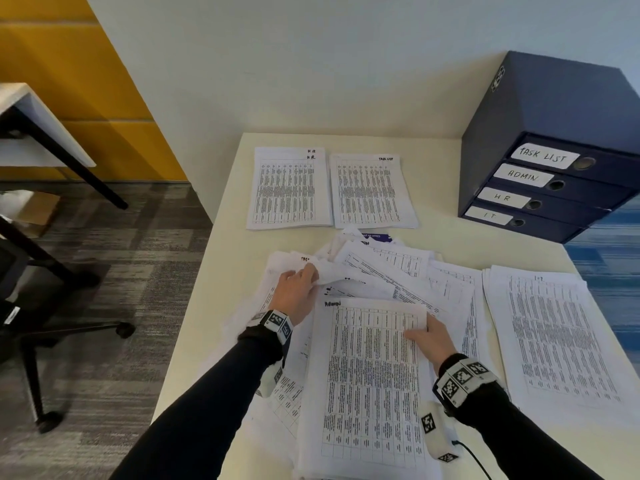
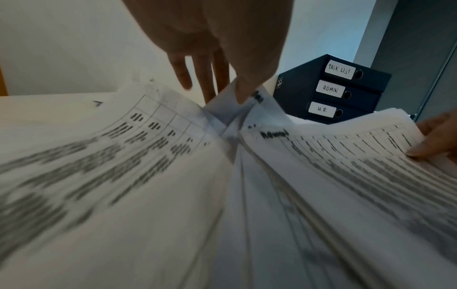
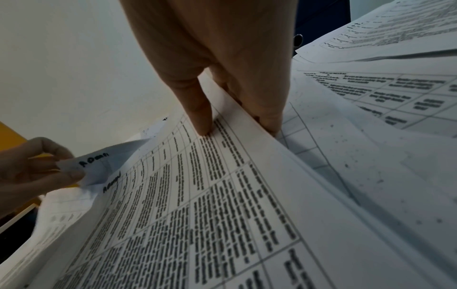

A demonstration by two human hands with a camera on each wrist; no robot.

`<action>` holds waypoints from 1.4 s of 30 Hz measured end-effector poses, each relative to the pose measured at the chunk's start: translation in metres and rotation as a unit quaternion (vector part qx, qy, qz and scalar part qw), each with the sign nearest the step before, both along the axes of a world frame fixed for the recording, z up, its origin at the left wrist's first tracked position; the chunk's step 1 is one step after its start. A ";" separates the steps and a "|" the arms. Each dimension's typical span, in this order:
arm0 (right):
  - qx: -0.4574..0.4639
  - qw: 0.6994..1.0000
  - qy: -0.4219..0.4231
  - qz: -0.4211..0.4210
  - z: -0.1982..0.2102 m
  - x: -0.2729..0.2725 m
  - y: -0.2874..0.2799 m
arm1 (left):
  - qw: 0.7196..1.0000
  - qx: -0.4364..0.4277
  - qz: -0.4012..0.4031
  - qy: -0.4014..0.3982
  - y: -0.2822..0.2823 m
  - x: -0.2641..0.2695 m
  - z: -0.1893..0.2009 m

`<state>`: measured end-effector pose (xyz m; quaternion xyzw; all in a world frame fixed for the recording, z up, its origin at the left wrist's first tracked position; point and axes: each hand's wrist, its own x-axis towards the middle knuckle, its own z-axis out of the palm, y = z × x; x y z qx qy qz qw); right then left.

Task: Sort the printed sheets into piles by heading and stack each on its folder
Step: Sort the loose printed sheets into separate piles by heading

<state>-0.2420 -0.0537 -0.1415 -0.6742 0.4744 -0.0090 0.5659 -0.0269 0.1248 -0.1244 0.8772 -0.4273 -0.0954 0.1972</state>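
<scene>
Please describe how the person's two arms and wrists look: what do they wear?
Both arms are in long black sleeves. Each wrist carries a band of white blocks printed with black square codes, left wrist band, right wrist band. A thin black cable runs from the right unit. The hands are bare.

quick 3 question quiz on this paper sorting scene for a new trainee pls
1. True or false: the right hand grips the right edge of the sheaf headed ADMIN.
2. Which folder label is topmost in the stack? A) IT B) HR C) TASK LIST
3. Fill in: the left hand pinches the corner of a sheet headed ____.

Key: 1 true; 2 C; 3 ADMIN. The neat HR pile and TASK LIST pile lie side by side on the far part of the table, not on folders.
</scene>
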 end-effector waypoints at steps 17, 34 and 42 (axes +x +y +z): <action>0.022 0.999 -0.038 -0.001 0.014 -0.005 -0.002 | 0.948 -0.291 0.031 -0.128 -0.038 0.033 0.192; -0.128 0.990 -0.004 -0.063 0.019 -0.010 -0.007 | 0.929 -0.118 0.165 0.311 0.010 -0.018 0.031; -0.052 0.993 0.075 -0.077 0.013 -0.009 0.000 | 0.858 -0.188 0.230 0.420 0.000 -0.045 0.017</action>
